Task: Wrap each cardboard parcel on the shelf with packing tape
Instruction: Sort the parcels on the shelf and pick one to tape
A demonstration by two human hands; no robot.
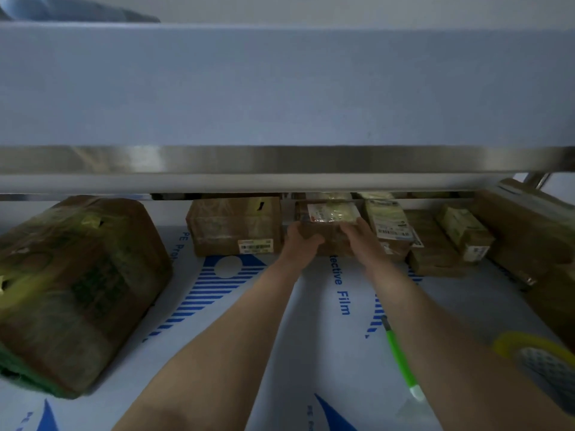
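At 9 o'clock a big cardboard parcel (77, 290) sits on the shelf (311, 353), already bound in glossy yellowish tape. The shelf is lined with white film printed in blue. Across 12 o'clock runs the upper shelf (280, 88) with its metal front edge.

At about 11 o'clock from the hands, far back, a mid-sized parcel (236, 225) stands with a white label on its front. Just to its right is the small parcel (331, 219), topped with a pale label, at the back of the shelf near the centre of the view.

The left grip (303, 241) is clamped on that small parcel's left front corner, fingers curled against the cardboard. The right grip (357, 241) is clamped on its right front edge, fingers hooked over the top.

Towards 2 o'clock a row of smaller labelled parcels (432, 250) leans together, and a larger brown parcel (522, 234) stands at 3 o'clock.

At 5 o'clock a green pen-like tool (399, 359) lies on the film just beside the right forearm. A roll of yellowish packing tape (535, 353) sits at 4 o'clock, by the view's right edge.
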